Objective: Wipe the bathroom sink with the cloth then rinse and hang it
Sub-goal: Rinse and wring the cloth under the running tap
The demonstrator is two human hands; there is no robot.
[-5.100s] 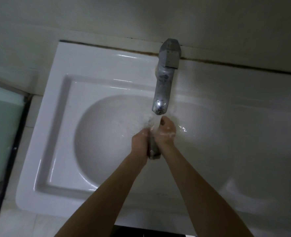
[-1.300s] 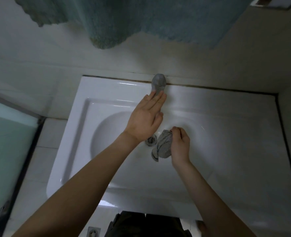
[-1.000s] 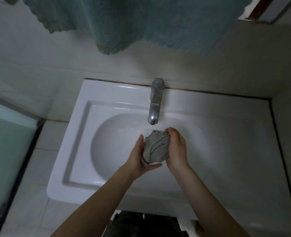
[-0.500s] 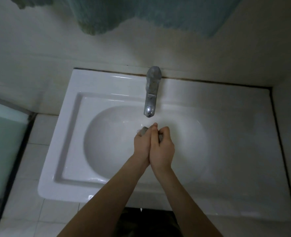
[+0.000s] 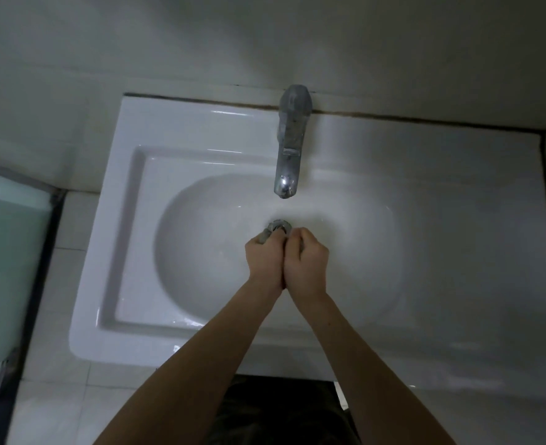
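Since a moment ago both fists have closed tight, left hand and right hand pressed side by side over the sink, gripping the cloth bunched between them, its end poking out ahead toward the drain.

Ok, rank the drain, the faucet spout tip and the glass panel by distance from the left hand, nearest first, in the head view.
From the left hand:
1. Drain, just past the knuckles, in the basin.
2. Faucet spout tip, farther back, above the basin.
3. Glass panel, far off at the left edge, beyond the sink.
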